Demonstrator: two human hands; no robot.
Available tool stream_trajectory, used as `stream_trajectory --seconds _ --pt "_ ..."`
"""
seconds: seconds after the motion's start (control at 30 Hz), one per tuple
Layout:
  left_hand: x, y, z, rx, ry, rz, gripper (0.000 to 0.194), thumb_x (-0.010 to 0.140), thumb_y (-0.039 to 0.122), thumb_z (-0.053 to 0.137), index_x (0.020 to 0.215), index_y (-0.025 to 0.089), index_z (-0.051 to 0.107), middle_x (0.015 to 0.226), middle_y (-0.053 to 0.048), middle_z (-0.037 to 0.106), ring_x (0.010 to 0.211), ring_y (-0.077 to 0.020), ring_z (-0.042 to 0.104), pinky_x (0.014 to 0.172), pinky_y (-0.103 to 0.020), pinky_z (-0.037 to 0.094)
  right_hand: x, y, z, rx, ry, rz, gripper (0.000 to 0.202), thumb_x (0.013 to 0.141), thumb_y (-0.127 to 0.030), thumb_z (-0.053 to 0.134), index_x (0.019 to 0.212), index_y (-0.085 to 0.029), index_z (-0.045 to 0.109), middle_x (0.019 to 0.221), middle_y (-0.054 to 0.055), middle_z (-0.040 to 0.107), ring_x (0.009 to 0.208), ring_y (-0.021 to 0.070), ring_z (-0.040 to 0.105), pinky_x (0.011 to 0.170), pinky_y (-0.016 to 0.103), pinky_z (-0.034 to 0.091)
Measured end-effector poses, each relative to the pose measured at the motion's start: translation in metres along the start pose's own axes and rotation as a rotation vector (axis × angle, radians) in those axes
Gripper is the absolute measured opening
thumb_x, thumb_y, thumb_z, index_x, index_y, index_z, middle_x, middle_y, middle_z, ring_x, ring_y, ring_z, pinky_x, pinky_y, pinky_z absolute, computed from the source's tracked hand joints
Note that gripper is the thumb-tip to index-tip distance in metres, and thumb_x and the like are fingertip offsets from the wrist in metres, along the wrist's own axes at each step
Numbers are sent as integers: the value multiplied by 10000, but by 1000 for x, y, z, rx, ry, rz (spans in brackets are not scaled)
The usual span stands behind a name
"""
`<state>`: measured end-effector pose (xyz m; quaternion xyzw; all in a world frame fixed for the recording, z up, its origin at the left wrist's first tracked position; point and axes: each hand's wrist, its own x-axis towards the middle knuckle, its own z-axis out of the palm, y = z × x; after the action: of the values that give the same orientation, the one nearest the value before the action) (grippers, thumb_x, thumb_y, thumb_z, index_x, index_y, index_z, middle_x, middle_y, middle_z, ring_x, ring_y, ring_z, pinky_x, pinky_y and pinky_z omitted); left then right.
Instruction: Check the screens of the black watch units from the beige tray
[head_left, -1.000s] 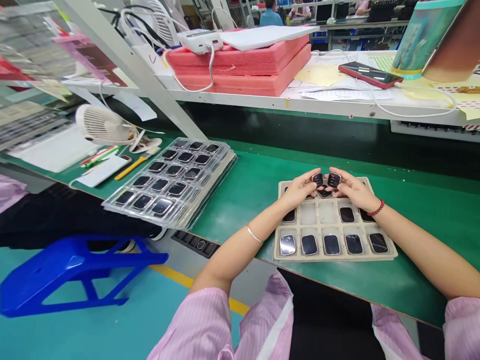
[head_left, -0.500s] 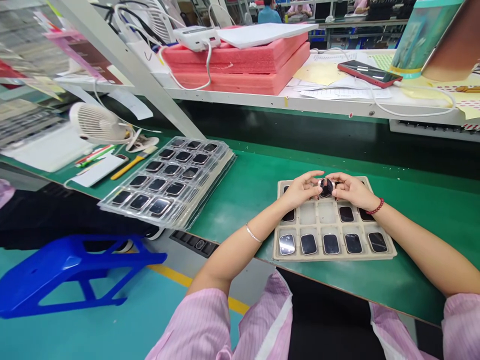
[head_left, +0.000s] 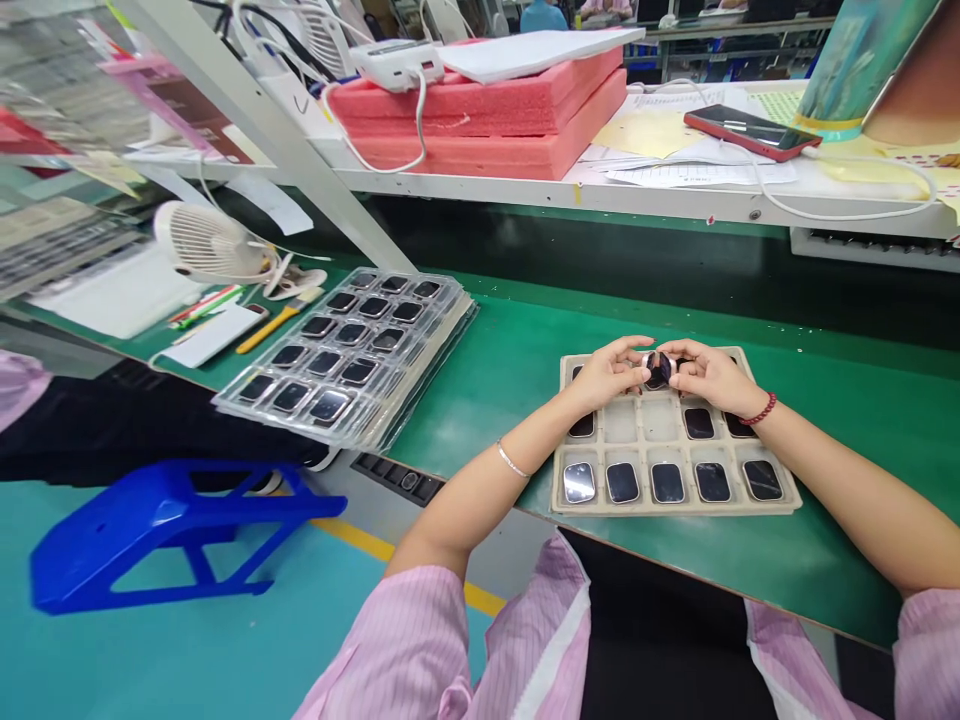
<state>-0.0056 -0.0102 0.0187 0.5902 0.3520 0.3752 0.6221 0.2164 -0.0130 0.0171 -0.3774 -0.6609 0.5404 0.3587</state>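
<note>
Over the far rows of a beige tray [head_left: 679, 508], my two hands meet. My left hand [head_left: 611, 374] pinches a dark, square smartwatch body [head_left: 651, 372] by its edge. My right hand [head_left: 711, 378] grips a second dark smartwatch body [head_left: 665, 369], which is tilted against the first. Fingers hide part of both pieces, so I cannot tell whether they touch. Below them, the tray's near row holds several watch bodies [head_left: 667, 483], screens up. Two pockets [head_left: 660, 420] of the middle row have nothing in them. My forearms cover parts of the tray's sides.
Left on the green bench [head_left: 517, 340] lies a stack of clear plastic trays [head_left: 367, 350] with more watch bodies. Beyond it are a yellow-handled brush [head_left: 277, 322] and a small white fan [head_left: 210, 240]. A shelf [head_left: 525, 190] overhangs the back; a blue stool [head_left: 150, 530] stands lower left.
The whole view has shifted slightly to the right and up. Both hands keep their hold on the watch bodies, whose tilt has changed a little.
</note>
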Motion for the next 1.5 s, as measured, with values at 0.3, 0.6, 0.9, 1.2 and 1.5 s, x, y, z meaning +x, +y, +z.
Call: stream_trajectory --seconds 0.3,0.6,0.9,1.2,1.5 --pt "0 0 0 19 3 -4 686 708 456 806 1275 161 557 1050 -91 657 628 -91 609 609 -248 521 0 0 0 -20 -6 -7 424 759 -291 741 1155 -191 627 1074 62 650 573 76 512 571 255 474" --pt "1 -1 -2 8 -3 -9 677 698 432 819 1258 162 552 1032 -83 660 625 -87 608 602 -234 518 0 0 1 -23 -9 -15 432 757 -272 736 1167 -194 625 1077 60 652 569 75 496 558 250 462" --pt "4 -8 -1 -3 97 -7 503 770 329 729 1208 136 575 1021 -91 684 711 -127 663 599 -220 494 3 5 0 141 19 55 483 789 -277 705 1257 -234 597 1120 70 687 816 177 698 721 323 602" --pt "3 -6 2 8 92 -7 387 733 167 663 1109 145 576 911 -38 671 679 -95 627 613 -209 472 2 0 3 76 48 66 392 753 -207 644 1144 -203 633 988 51 707 816 196 712 717 338 603" --pt "-1 2 -1 145 102 33 250 793 280 646 994 137 604 776 -20 663 650 -105 609 607 -212 447 -6 -7 8 -126 45 -35 163 845 -280 594 982 -196 618 942 67 722 875 232 701 795 401 562"
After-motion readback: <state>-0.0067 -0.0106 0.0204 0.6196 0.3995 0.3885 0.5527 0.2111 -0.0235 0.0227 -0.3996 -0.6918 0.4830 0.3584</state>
